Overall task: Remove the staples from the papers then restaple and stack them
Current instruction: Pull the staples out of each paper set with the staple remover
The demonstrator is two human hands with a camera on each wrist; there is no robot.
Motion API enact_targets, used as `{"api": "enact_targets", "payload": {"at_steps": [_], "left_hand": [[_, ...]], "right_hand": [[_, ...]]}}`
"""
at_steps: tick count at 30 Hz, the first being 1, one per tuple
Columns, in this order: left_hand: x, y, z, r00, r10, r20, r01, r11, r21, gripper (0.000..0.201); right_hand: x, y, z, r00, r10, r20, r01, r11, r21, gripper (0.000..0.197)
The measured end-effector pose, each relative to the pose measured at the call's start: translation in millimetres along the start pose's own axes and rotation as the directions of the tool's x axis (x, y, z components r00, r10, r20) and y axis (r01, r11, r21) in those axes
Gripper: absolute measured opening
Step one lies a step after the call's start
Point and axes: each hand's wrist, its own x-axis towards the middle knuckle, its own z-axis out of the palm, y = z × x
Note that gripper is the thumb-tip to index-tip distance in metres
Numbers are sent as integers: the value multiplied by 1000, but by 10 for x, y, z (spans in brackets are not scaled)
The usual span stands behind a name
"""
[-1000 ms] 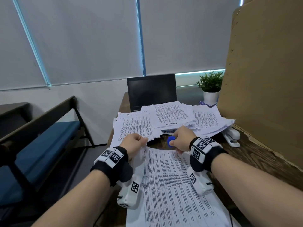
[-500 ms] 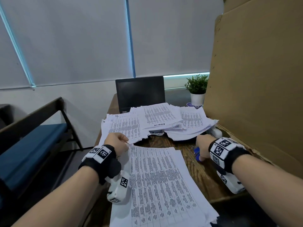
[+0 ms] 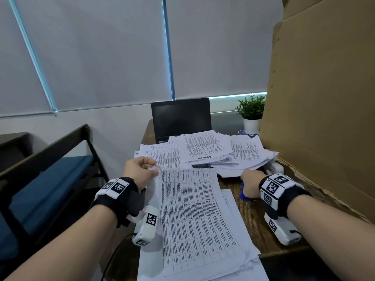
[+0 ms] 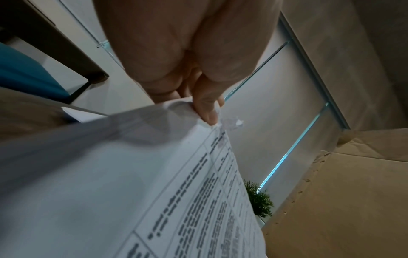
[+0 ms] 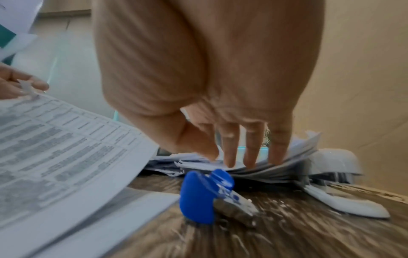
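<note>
Head view: my left hand (image 3: 140,173) pinches the paper set (image 3: 194,216) at its top corner, on the desk (image 3: 255,218).
Right hand (image 5: 223,108): open, fingers straight, above the blue staple remover (image 5: 198,197).
Handling: I think the sheets are light, floppy and tear easily; I should hold them near the corner.

The word "ADMIN" stands upside down in bold on the near edge of the top sheet of the middle paper pile (image 3: 207,148). The printed tables on the other papers are too small to read.
</note>
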Motion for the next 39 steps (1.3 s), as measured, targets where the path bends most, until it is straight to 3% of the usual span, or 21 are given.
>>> {"api": "enact_targets", "payload": {"at_steps": [2, 5, 7, 10, 11, 13, 15, 18, 20, 22, 23, 25, 27, 29, 33, 34, 36, 39], "left_hand": [[-29, 1, 8, 1000, 13, -13, -13, 998, -59, 29], [-40, 42, 13, 999, 17, -43, -24, 985, -172, 26], [11, 75, 2, 996, 14, -84, -32, 976, -217, 25], [79, 99, -12, 986, -29, -163, -20, 957, -290, 15], [98, 87, -29, 988, -82, -134, 38, 953, -301, 18], [110, 21, -98, 971, -235, 39, 237, 939, -250, 35], [92, -97, -207, 910, -348, 223, 366, 930, -41, 47], [132, -380, -330, 844, -393, 366, 282, 904, 320, 59], [199, -491, -363, 868, -348, 353, 214, 906, 366, 44], [236, -482, -390, 914, -295, 279, 189, 917, 353, 23], [261, -468, -406, 931, -287, 225, 196, 914, 355, 17], [311, -436, -422, 953, -270, 135, 210, 915, 344, 17], [364, -394, -413, 965, -257, 61, 221, 913, 343, 14], [438, -391, -382, 971, -238, 5, 228, 937, 265, 14], [592, -429, -284, 962, -265, -62, 269, 961, 66, 11], [657, -440, -274, 954, -286, -86, 289, 957, 23, 10], [793, -465, -259, 943, -293, -158, 295, 955, -14, 17], [968, -518, -226, 934, -311, -177, 315, 949, -6, 9]], "right_hand": [[59, -28, -5, 997, -65, -33, 70, 982, 178, 53], [70, -109, -76, 979, -181, -95, 202, 779, 594, 79], [93, -134, -76, 968, -223, -117, 239, 671, 702, 72], [85, -210, -80, 956, -252, -147, 263, 530, 806, 31], [66, -242, -104, 956, -229, -182, 275, 489, 828, 28], [62, -290, -176, 955, -145, -261, 298, 443, 845, 30], [102, -312, -273, 952, -68, -299, 301, 391, 870, 32], [179, -356, -415, 934, 53, -352, 325, 275, 905, 31], [199, -424, -500, 931, 57, -361, 348, 160, 924, 32], [182, -522, -514, 955, -50, -292, 295, 86, 952, 35], [170, -558, -497, 967, -121, -226, 242, 139, 960, 40], [138, -610, -425, 969, -237, -65, 153, 377, 913, 48], [172, -650, -317, 963, -266, 43, 93, 477, 874, 60], [276, -682, -239, 967, -250, 44, 71, 433, 899, 64], [507, -822, -235, 979, -184, -92, 159, 395, 905, 15], [580, -877, -245, 983, -150, -109, 159, 377, 913, 10], [746, -991, -247, 989, -81, -124, 145, 351, 925, 12], [961, -1135, -200, 993, -48, -103, 114, 350, 930, 12]]}}
